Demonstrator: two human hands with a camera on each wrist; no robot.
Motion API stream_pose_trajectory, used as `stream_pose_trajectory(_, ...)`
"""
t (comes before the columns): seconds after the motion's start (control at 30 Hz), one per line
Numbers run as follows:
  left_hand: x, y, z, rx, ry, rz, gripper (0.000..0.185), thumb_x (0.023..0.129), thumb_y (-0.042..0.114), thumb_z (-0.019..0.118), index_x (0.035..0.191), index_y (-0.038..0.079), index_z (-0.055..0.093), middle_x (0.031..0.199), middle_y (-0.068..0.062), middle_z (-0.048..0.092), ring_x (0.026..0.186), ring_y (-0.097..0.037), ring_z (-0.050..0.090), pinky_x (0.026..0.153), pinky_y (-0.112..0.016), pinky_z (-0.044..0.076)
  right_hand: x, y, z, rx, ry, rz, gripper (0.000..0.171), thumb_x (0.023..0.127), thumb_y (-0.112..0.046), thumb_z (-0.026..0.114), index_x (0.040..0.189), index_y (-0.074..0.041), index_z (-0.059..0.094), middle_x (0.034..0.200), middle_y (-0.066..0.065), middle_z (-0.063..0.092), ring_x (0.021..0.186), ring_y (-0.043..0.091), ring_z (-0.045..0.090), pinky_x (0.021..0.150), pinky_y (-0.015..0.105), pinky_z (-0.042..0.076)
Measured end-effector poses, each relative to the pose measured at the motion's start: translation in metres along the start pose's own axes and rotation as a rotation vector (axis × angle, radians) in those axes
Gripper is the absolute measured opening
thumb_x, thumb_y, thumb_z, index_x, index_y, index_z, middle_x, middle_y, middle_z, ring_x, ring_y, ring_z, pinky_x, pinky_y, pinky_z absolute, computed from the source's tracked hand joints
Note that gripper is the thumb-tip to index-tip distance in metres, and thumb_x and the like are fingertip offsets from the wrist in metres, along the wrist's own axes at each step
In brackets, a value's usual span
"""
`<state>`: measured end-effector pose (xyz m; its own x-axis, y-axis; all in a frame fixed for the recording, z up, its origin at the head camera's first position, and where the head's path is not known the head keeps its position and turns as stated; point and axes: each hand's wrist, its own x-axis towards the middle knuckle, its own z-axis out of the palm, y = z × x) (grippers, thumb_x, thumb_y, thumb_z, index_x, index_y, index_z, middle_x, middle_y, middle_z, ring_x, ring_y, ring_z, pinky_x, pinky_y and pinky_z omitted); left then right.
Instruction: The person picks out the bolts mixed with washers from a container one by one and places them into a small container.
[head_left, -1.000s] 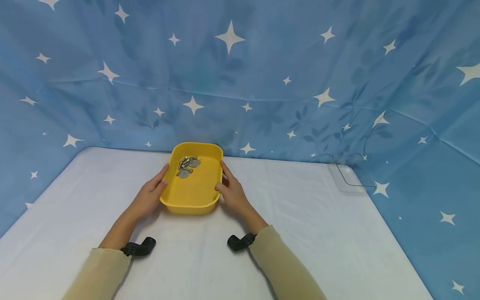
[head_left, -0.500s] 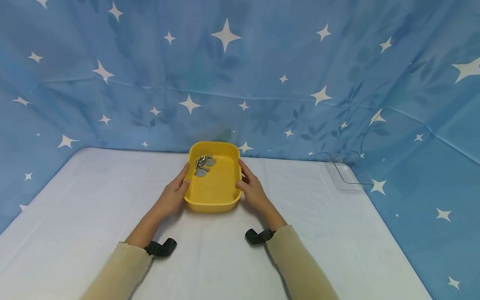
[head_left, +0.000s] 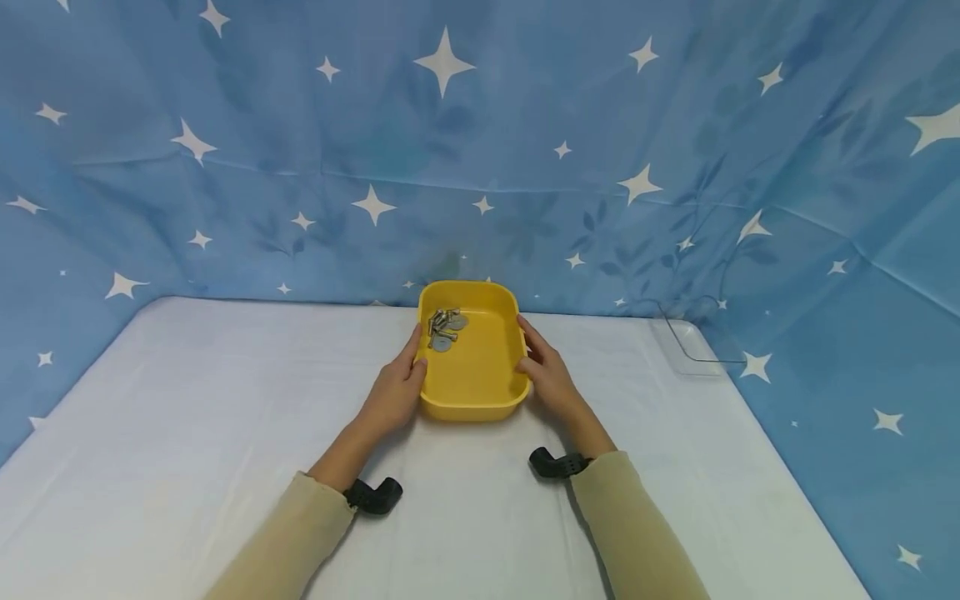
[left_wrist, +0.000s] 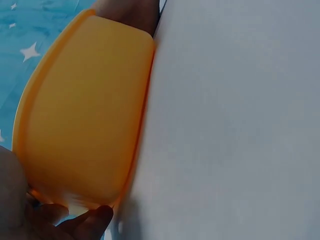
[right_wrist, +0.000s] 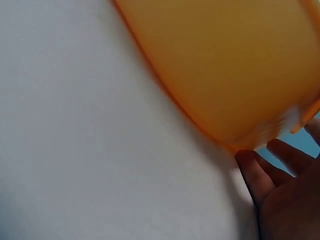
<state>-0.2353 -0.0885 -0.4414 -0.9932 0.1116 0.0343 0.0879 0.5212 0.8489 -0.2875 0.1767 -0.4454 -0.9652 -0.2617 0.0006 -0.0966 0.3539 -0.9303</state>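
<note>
A yellow plastic tray (head_left: 477, 375) is at the far middle of the table in the head view. Several small metal bolts (head_left: 438, 320) and grey washers (head_left: 442, 343) lie together in its back left part. My left hand (head_left: 392, 395) grips the tray's left side, thumb over the rim. On the opposite side, my right hand (head_left: 557, 385) holds the wall in the same way. Both wrist views show the outside of the tray (left_wrist: 85, 110) close over the white cloth, with fingertips (right_wrist: 246, 159) of the right hand at its lower edge.
A clear plastic container (head_left: 701, 372) stands at the table's back right corner. White cloth (head_left: 225, 400) covers the table. Behind it and to both sides hangs a blue curtain (head_left: 480, 117) with white stars. Black wrist cameras (head_left: 375, 497) sit below both hands.
Both hands have moved the yellow tray to the right across the table. Their grip looks the same, and the bolts and washers keep their place inside.
</note>
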Motion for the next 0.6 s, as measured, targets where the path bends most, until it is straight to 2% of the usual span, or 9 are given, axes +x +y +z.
stream_pose_trajectory(0.13,0.005,0.009,0.010,-0.060,0.018,-0.026,0.066,0.105,0.027,0.043,0.164,0.023,0.015,0.166,-0.009,0.031,0.151,-0.029,0.036,0.123,-0.050,0.035,-0.009,-0.013,-0.011,0.008,-0.005,0.007,0.079,0.091,-0.001,0.048,0.163,-0.020,0.021,0.170,0.010,0.022,0.153,0.036,0.031,0.123,0.054,0.034)
stream_pose_trajectory(0.2,0.010,0.011,0.013,-0.121,0.020,-0.038,0.067,0.103,0.028,0.047,0.164,0.023,0.019,0.166,-0.008,0.031,0.149,-0.031,0.040,0.120,-0.050,0.039,-0.013,-0.016,-0.015,0.012,-0.001,-0.001,0.079,0.091,0.000,0.047,0.163,-0.017,0.022,0.169,0.013,0.023,0.153,0.037,0.031,0.122,0.055,0.034)
stream_pose_trajectory(0.33,0.024,0.007,0.012,-0.284,0.031,-0.034,0.068,0.100,0.021,0.053,0.162,0.018,0.024,0.165,-0.011,0.034,0.144,-0.035,0.047,0.115,-0.050,0.045,-0.009,-0.003,-0.019,0.023,0.009,-0.013,0.079,0.091,0.000,0.048,0.163,-0.021,0.023,0.168,0.013,0.026,0.151,0.036,0.035,0.121,0.055,0.035)
stream_pose_trajectory(0.5,0.043,-0.001,0.013,-0.517,-0.002,-0.029,0.078,0.093,0.006,0.051,0.163,0.022,0.021,0.167,-0.009,0.030,0.153,-0.029,0.034,0.121,-0.049,0.038,-0.003,0.016,-0.022,0.026,0.018,-0.039,0.081,0.091,-0.002,0.049,0.162,-0.030,0.023,0.168,0.009,0.028,0.149,0.034,0.040,0.118,0.054,0.040)
stream_pose_trajectory(0.6,0.048,-0.004,0.019,-0.561,-0.030,-0.002,0.078,0.093,0.006,0.050,0.163,0.026,0.023,0.169,-0.003,0.025,0.156,-0.024,0.026,0.123,-0.048,0.036,-0.006,0.016,-0.027,0.041,0.025,-0.022,0.081,0.091,-0.003,0.051,0.162,-0.032,0.025,0.168,0.008,0.028,0.149,0.034,0.039,0.119,0.054,0.039)
